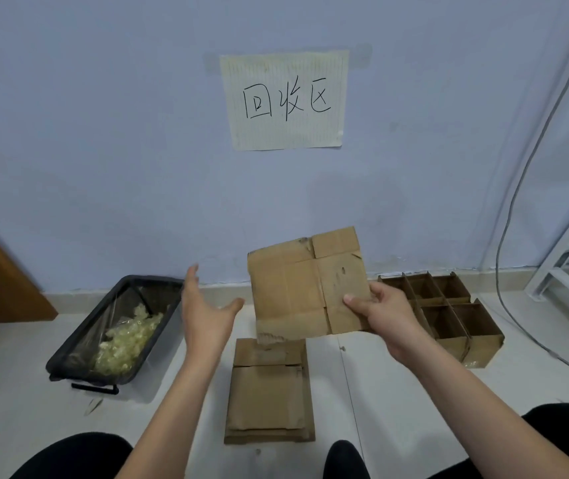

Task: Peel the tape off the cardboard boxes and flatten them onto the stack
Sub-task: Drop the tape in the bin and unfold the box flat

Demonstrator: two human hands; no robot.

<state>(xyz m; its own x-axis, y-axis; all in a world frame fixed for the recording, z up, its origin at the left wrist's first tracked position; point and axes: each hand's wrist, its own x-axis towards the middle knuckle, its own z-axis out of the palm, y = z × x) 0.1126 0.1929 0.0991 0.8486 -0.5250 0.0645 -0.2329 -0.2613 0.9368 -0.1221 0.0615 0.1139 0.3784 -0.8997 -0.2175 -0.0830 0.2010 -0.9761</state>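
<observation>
My right hand [385,316] grips a flattened brown cardboard box [296,288] by its lower right corner, thumb on the front face. The box is held upright in the air in front of the wall. Below it on the floor lies a stack of flattened cardboard [269,399]. My left hand [207,312] hovers to the left of the held box, fingers spread, touching nothing.
A black bin [79,347] lined with clear plastic holds crumpled tape on the left. A cardboard divider grid [448,305] sits on the floor at the right. A paper sign [284,98] hangs on the wall. White frame legs and cables stand far right.
</observation>
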